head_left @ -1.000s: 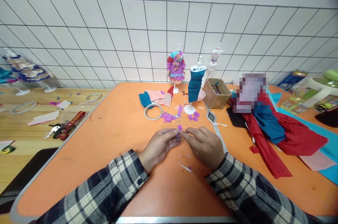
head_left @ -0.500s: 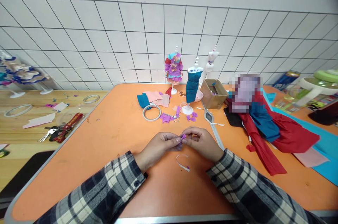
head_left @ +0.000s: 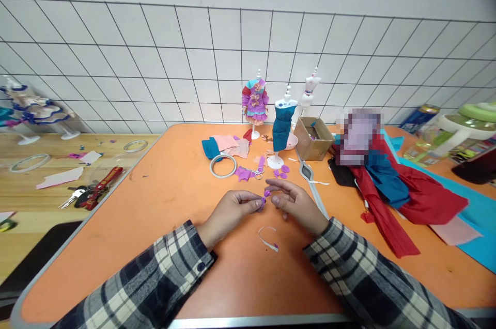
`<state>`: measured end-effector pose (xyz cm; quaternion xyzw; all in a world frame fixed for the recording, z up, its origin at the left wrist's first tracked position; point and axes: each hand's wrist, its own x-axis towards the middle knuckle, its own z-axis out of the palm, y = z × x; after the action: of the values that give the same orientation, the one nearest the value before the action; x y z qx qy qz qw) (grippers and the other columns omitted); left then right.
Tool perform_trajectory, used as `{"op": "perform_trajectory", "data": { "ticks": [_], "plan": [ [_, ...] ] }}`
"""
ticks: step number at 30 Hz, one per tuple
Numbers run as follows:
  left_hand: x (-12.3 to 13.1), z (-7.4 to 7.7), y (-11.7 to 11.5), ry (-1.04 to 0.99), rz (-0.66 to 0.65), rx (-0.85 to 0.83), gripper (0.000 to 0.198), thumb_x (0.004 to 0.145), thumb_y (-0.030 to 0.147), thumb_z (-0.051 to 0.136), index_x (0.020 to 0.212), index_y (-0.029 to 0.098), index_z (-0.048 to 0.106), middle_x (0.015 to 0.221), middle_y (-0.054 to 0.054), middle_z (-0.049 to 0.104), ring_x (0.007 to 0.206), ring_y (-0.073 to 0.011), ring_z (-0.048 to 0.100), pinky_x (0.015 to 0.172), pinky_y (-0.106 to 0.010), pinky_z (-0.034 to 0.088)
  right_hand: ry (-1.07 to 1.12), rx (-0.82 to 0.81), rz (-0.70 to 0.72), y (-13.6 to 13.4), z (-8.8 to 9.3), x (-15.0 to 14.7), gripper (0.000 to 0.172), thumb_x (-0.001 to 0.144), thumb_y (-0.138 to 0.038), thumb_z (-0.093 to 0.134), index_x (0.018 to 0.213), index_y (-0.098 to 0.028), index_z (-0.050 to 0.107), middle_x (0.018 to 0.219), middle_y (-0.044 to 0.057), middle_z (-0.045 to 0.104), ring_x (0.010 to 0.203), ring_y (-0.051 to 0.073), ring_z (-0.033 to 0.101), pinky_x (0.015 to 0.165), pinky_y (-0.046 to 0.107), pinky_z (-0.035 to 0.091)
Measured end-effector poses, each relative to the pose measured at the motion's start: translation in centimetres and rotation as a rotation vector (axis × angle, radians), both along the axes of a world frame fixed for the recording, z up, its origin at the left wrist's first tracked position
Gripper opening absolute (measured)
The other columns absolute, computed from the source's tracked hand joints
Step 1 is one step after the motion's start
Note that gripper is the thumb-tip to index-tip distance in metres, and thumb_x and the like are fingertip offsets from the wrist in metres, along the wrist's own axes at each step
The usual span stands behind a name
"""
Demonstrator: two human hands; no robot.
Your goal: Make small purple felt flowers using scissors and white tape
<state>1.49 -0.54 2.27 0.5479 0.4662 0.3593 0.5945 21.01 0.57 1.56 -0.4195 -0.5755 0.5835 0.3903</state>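
- Orange table (head_left: 155, 210) stands against a white tiled wall (head_left: 158, 65); a pale wooden table (head_left: 23, 200) adjoins it on the left.
- At the near middle of the orange table, the left hand (head_left: 232, 213) pinches a small gathered piece of purple cloth (head_left: 266, 194) between thumb and fingers.
- Just to the right, the right hand (head_left: 296, 206) is loosely open, fingers curved around the cloth's right side; whether a fingertip touches it, I cannot tell.
- Both wrists come out of checked sleeves (head_left: 155, 262).
- Below the hands, on the near side, a thin white strip (head_left: 273, 248) lies curved on the tabletop.
- Beyond the hands lie small scissors (head_left: 256, 171), with purple scraps (head_left: 244, 174) to their left and round purple pieces (head_left: 285, 169) to their right.
- Farther left, a white ring (head_left: 223, 176) overlaps a blue cloth (head_left: 210, 149); pink cloth (head_left: 225, 141) lies beside it.
- Toward the far edge stand three small dress forms: one in blue cloth (head_left: 284, 128), one in a purple dress (head_left: 255, 103), one mostly white (head_left: 311, 85).
- An open box (head_left: 315, 150) sits right of the blue-clad form.
- On the far right, red cloth (head_left: 434, 192) lies in a heap near a jug with a green lid (head_left: 482, 111).
- On the wooden table, keys (head_left: 77, 193) rest beside a red strap (head_left: 101, 187).
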Motion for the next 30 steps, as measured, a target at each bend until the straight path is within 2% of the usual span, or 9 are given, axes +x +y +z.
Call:
{"op": "perform_trajectory", "data": {
  "ticks": [2, 5, 8, 11, 14, 17, 24, 26, 30],
  "plan": [
    [0.0, 0.0, 0.0, -0.012, 0.006, -0.018, 0.026, 0.072, 0.036, 0.072, 0.085, 0.013, 0.075, 0.086, -0.008, 0.075, 0.081, -0.0203, 0.066, 0.08, -0.031, 0.049, 0.02, -0.058, -0.028, -0.1, 0.1, 0.0, 0.049, 0.073, -0.046, 0.068, 0.114, -0.02, 0.059, 0.099, 0.006, 0.063, 0.058, 0.009, 0.052, 0.039, 0.019, 0.038],
    [0.1, -0.2, 0.0, 0.03, -0.016, -0.008, 0.026, 0.072, 0.036, 0.071, 0.085, 0.014, 0.076, 0.087, -0.008, 0.076, 0.083, -0.0219, 0.066, 0.082, -0.033, 0.049, -0.039, -0.046, -0.043, 0.0, 0.1, -0.2, 0.036, 0.071, -0.045, 0.069, 0.091, -0.016, 0.065, 0.079, 0.003, 0.062, 0.052, 0.008, 0.048, 0.038, 0.019, 0.035],
    [0.2, -0.1, -0.2, 0.098, -0.022, 0.067, 0.033, 0.074, 0.038, 0.071, 0.098, 0.016, 0.074, 0.1, -0.01, 0.074, 0.093, -0.0247, 0.066, 0.086, -0.036, 0.049, -0.103, -0.01, -0.045, 0.1, 0.0, -0.3, 0.029, 0.071, -0.043, 0.068, 0.081, -0.016, 0.066, 0.073, 0.003, 0.064, 0.055, 0.011, 0.053, 0.043, 0.021, 0.039],
    [0.2, 0.3, -0.3, 0.196, 0.059, 0.254, 0.041, 0.07, 0.038, 0.075, 0.106, 0.019, 0.071, 0.109, -0.01, 0.07, 0.1, -0.0255, 0.064, 0.088, -0.034, 0.048, -0.132, 0.049, -0.028, 0.1, -0.2, -0.4, 0.025, 0.073, -0.041, 0.066, 0.081, -0.017, 0.067, 0.076, 0.004, 0.068, 0.066, 0.015, 0.06, 0.057, 0.026, 0.048],
    [0.3, 0.6, -0.3, 0.244, 0.063, 0.327, 0.02, 0.073, 0.034, 0.071, 0.085, 0.018, 0.073, 0.087, -0.008, 0.073, 0.084, -0.0217, 0.066, 0.078, -0.03, 0.05, -0.183, 0.11, 0.001, 0.0, -0.5, -0.6, 0.022, 0.075, -0.038, 0.065, 0.079, -0.017, 0.069, 0.078, 0.004, 0.071, 0.072, 0.017, 0.063, 0.067, 0.028, 0.05],
    [0.6, 0.5, -0.2, 0.196, 0.05, 0.22, 0.015, 0.078, 0.031, 0.064, 0.074, 0.017, 0.069, 0.068, -0.005, 0.071, 0.066, -0.0179, 0.065, 0.067, -0.028, 0.049, -0.318, 0.147, -0.041, -0.3, -0.7, -0.7, 0.02, 0.075, -0.036, 0.064, 0.078, -0.018, 0.071, 0.076, 0.004, 0.072, 0.069, 0.017, 0.063, 0.065, 0.028, 0.048],
    [0.9, -0.6, 0.3, 0.239, 0.164, 0.149, 0.02, 0.074, 0.034, 0.066, 0.071, 0.015, 0.067, 0.067, -0.006, 0.071, 0.063, -0.0177, 0.063, 0.062, -0.027, 0.048, -0.532, 0.236, -0.098, -0.2, -0.4, -0.9, 0.016, 0.074, -0.032, 0.063, 0.071, -0.019, 0.071, 0.069, 0.002, 0.07, 0.065, 0.015, 0.059, 0.061, 0.025, 0.043],
    [1.0, -0.8, 0.3, 0.25, 0.173, 0.152, 0.021, 0.074, 0.035, 0.066, 0.072, 0.015, 0.067, 0.067, -0.006, 0.071, 0.063, -0.0179, 0.064, 0.062, -0.027, 0.048, -0.512, 0.182, -0.08, -0.1, -0.6, -1.0, 0.017, 0.075, -0.032, 0.061, 0.069, -0.018, 0.069, 0.067, 0.001, 0.068, 0.06, 0.013, 0.057, 0.056, 0.024, 0.043],
    [1.1, -0.8, 0.2, 0.216, 0.204, 0.139, 0.021, 0.073, 0.035, 0.067, 0.073, 0.014, 0.066, 0.068, -0.004, 0.069, 0.062, -0.0167, 0.062, 0.06, -0.026, 0.048, -0.299, -0.091, -0.021, 0.1, -1.0, -1.1, 0.025, 0.076, -0.04, 0.058, 0.075, -0.016, 0.064, 0.063, -0.001, 0.06, 0.039, 0.007, 0.044, 0.036, 0.02, 0.035]
  ]
}}
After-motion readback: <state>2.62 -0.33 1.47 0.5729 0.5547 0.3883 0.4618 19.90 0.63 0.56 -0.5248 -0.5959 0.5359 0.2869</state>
